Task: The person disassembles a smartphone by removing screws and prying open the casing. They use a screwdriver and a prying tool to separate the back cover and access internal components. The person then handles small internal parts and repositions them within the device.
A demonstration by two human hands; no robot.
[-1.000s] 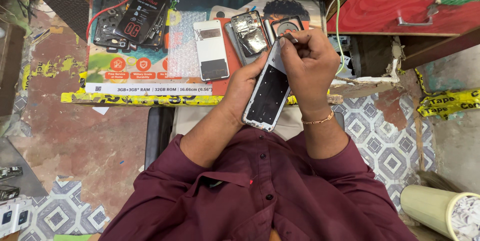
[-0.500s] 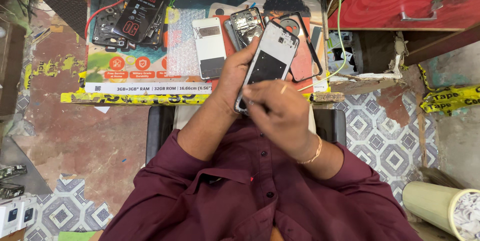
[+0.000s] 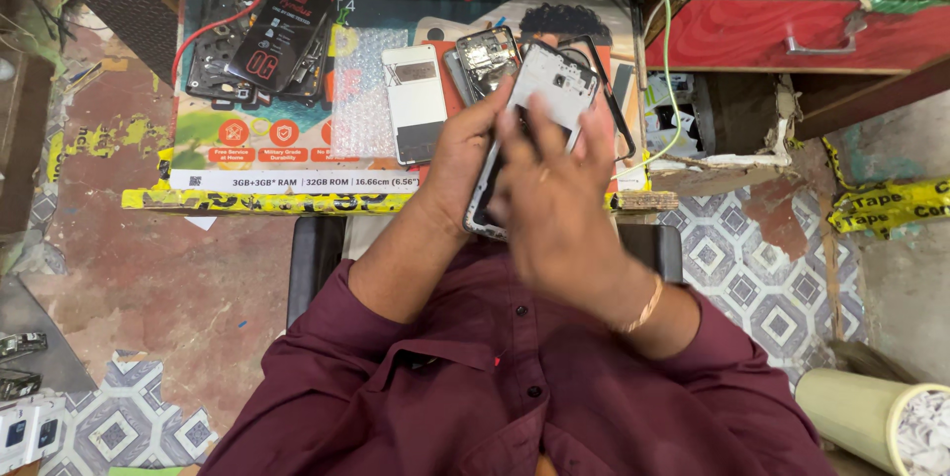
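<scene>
My left hand (image 3: pixel 457 161) grips an opened phone body (image 3: pixel 550 92) with a light inner frame, holding it tilted above the front edge of the small work table (image 3: pixel 277 201). My right hand (image 3: pixel 559 201), blurred with motion, lies flat over the lower half of the phone with its fingers spread. A bangle sits on my right wrist. The lower part of the phone is hidden under that hand.
On the table lie a white phone back (image 3: pixel 416 105), a bare circuit-side phone (image 3: pixel 487 58), a bubble-wrap piece (image 3: pixel 362 105) and a pile of dark phone parts (image 3: pixel 259 46) with a red wire. A red drawer (image 3: pixel 792 36) stands right, a bin (image 3: pixel 876 427) bottom right.
My right hand moved from the phone's top end down over its lower face. The phone was raised and tilted further over the table.
</scene>
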